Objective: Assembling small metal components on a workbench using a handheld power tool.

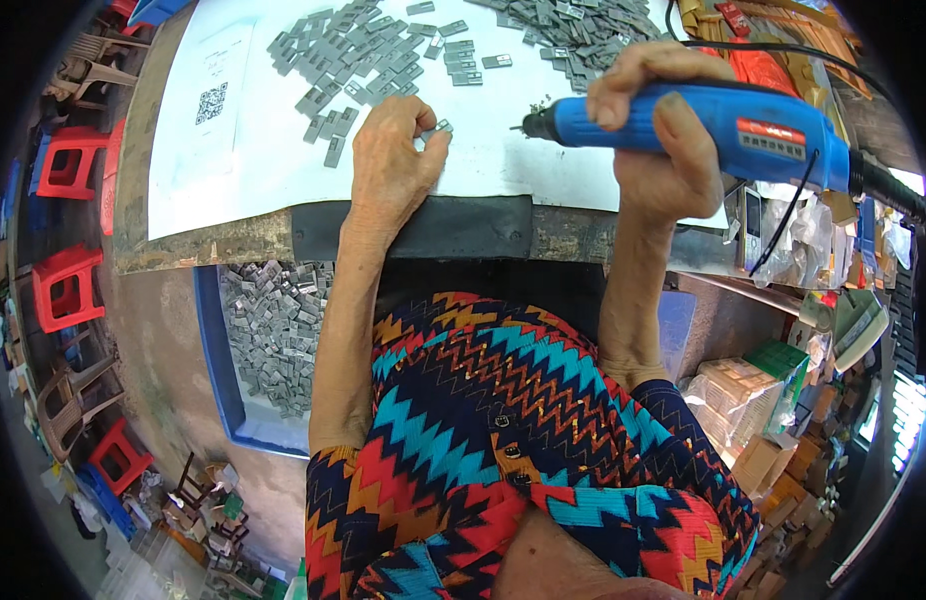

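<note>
Below the tabletop's (543,180) near edge sits a blue tray (211,370) of grey pieces (278,335); two groups lie toward the far edge — which are finished, I cannot tell. The right hand (673,140) wraps a blue power tool (738,125), apart from the left hand (395,150) — thumb and finger pinching one grey piece (441,127) closer to the near edge.

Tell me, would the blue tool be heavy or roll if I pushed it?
The blue tool might feel fairly heavy, as its body is thick enough to fill the right hand. Its rounded sides could let it rock, but the thick black cord behind would probably drag against rolling.
</note>
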`<state>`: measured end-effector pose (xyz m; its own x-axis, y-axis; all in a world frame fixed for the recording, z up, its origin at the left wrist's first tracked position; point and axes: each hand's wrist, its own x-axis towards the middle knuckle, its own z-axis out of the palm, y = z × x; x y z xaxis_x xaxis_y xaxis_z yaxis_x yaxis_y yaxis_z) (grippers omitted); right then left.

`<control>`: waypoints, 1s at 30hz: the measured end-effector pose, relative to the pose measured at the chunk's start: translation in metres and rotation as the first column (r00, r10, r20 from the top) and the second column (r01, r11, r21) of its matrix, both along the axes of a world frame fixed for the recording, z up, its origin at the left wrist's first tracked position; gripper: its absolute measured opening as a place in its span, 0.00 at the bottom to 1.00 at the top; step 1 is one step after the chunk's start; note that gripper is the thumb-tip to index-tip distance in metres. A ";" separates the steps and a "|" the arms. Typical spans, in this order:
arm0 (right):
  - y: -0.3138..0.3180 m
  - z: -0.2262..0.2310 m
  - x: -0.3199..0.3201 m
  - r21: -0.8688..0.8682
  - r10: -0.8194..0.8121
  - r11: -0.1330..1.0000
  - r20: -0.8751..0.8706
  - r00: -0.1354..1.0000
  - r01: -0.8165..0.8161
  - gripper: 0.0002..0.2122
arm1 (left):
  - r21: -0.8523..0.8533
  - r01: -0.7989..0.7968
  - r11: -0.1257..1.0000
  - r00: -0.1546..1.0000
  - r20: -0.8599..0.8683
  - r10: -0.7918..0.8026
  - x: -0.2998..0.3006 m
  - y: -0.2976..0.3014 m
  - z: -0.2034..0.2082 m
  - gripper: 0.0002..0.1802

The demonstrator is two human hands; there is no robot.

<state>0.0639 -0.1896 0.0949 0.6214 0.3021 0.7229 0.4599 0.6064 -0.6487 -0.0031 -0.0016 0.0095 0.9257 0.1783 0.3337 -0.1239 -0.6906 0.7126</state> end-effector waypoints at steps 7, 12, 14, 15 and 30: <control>-0.024 -0.011 -0.007 0.103 -0.164 0.979 -0.134 0.977 0.178 0.09 | -0.018 0.001 1.000 1.000 -0.021 -0.002 0.002 -0.002 0.004 0.09; -0.023 -0.012 -0.008 0.111 -0.192 0.971 -0.157 0.969 0.211 0.09 | -0.053 -0.006 0.999 0.989 -0.149 -0.002 0.001 0.002 0.010 0.08; -0.028 -0.018 -0.007 -0.048 -0.236 0.971 -0.070 0.969 0.233 0.13 | -0.064 0.011 0.998 0.988 -0.153 -0.020 0.002 0.000 0.010 0.07; -0.027 -0.017 -0.006 -0.053 -0.241 0.970 -0.055 0.969 0.238 0.13 | -0.070 0.017 0.997 0.988 -0.153 -0.028 0.002 0.000 0.010 0.07; -0.018 -0.026 0.003 0.010 -0.083 0.996 -0.078 0.993 0.085 0.14 | -0.444 -0.224 0.868 0.972 -0.170 0.164 -0.100 0.028 0.050 0.06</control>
